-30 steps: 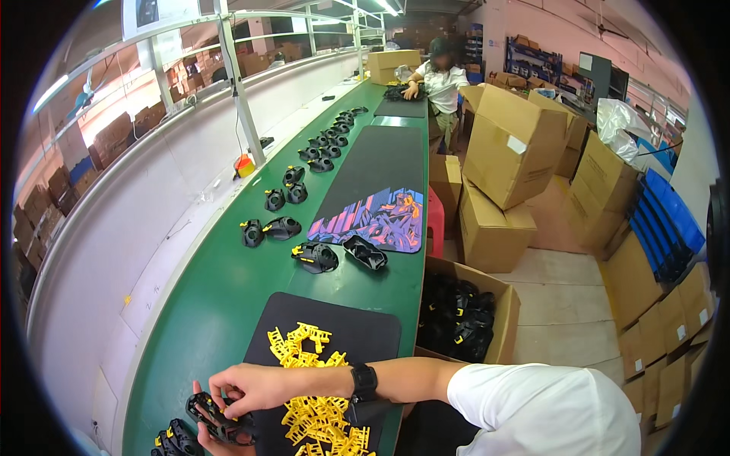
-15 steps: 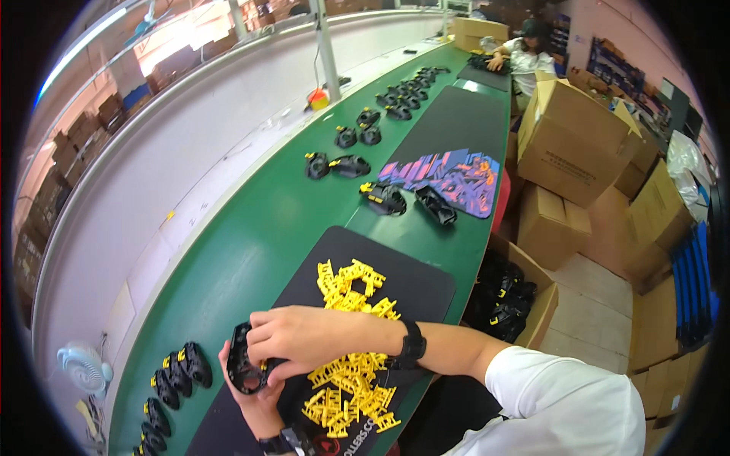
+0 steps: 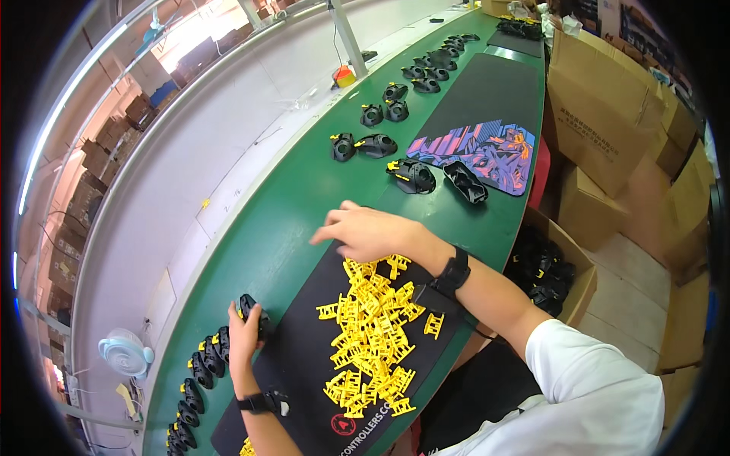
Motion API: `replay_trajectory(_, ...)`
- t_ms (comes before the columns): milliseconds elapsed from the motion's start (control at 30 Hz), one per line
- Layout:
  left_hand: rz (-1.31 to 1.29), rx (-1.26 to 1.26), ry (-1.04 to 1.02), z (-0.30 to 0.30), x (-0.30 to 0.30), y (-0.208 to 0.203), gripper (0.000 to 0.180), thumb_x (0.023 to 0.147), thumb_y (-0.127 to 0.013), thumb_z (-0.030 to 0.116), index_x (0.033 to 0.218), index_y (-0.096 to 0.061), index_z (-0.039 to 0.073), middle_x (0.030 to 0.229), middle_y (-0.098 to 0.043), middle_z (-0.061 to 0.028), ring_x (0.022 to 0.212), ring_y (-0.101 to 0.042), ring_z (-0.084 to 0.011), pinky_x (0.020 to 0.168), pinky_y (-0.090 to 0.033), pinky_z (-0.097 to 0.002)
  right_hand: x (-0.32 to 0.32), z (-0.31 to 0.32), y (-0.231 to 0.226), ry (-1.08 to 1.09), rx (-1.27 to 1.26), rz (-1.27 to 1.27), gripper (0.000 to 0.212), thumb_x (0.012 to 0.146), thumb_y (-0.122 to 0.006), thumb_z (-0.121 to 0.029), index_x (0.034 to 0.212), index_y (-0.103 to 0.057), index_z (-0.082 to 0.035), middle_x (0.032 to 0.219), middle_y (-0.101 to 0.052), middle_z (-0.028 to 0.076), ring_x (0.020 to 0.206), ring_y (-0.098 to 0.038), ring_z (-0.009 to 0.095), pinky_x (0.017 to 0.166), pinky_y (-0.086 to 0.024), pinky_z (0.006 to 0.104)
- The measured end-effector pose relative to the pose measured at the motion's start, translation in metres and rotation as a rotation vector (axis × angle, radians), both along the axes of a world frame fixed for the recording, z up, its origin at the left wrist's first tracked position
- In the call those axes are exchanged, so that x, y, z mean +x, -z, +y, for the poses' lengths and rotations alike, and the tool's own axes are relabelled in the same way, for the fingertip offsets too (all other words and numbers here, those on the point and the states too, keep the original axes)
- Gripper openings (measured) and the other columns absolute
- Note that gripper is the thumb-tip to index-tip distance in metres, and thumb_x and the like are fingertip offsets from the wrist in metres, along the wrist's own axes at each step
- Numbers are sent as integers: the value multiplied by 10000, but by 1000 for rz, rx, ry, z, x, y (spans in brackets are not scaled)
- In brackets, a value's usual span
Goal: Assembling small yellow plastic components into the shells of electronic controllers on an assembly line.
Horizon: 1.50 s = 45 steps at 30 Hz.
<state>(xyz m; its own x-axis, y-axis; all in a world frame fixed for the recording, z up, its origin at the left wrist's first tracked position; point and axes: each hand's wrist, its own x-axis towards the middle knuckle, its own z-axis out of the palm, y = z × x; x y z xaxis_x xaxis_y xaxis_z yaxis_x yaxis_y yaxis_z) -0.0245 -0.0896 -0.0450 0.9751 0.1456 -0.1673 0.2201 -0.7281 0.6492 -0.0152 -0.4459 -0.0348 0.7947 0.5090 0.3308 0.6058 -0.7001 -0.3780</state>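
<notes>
At the lower left, my left hand grips a black plastic shell at the end of a row of similar black shells with yellow parts. My right hand is raised above the far end of a heap of yellow plastic ladder-shaped pieces. Its fingers are spread and nothing shows in them. The heap lies on a black mat, with one yellow piece a little apart on the right.
The green table holds more black shells and a patterned mat farther off. Beyond its right edge are an open carton of black parts and a large cardboard box. A small fan stands at the left.
My hands have parted. The right has let go of the black shell and moved away beyond the yellow heap; the left has carried the shell to the row. The view has shifted.
</notes>
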Motion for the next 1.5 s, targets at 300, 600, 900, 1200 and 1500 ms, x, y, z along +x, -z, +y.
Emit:
replay_trajectory(300, -98, 1086, 207, -35, 134, -17, 762, 877, -661, 540, 1375, -510, -17, 1303, -552, -332, 1207, -581, -411, 992, -499, -486, 22, -20, 37, 0, 338, 69, 66, 902, -643, -118, 927, -697, -90, 965, -691, 122, 909, -659, 297, 792, -543, 385)
replay_trajectory(600, -536, 207, 551, -287, 289, 17, 668, 863, -715, 474, 1405, -561, 116, 1251, -592, -339, 1182, -566, -475, 1033, -453, -502, 37, -30, 28, 98, 1447, 308, 215, 1009, -551, -113, 1149, -701, -51, 924, -660, 2, 804, -608, 77, 706, -539, 247)
replay_trajectory(900, -320, -334, 216, -258, 296, 8, 696, 829, -700, 385, 1397, -480, 47, 1194, -645, -208, 1078, -661, -310, 935, -531, -439, 41, -14, 34, 207, 1614, 214, 128, 944, -645, -39, 1065, -617, -8, 940, -658, 42, 792, -626, 88, 712, -531, 245)
replay_trajectory(1200, -235, -1324, 476, -137, 14, -15, 759, 906, -661, 174, 1559, -279, 113, 1320, -550, -96, 1245, -558, -267, 1054, -475, -453, -10, 9, -11, -148, 1180, 487, 202, 886, -728, -46, 1078, -701, 10, 943, -729, 69, 850, -681, 112, 796, -550, 265)
replay_trajectory(1500, -562, -1245, 297, -96, -110, 9, 962, 813, -759, 30, 1577, -178, 92, 1356, -516, -113, 1268, -521, -226, 1103, -417, -404, -64, 85, -34, -165, 686, 211, 165, 848, -742, -31, 1009, -720, -10, 908, -732, 100, 800, -724, 190, 734, -581, 284)
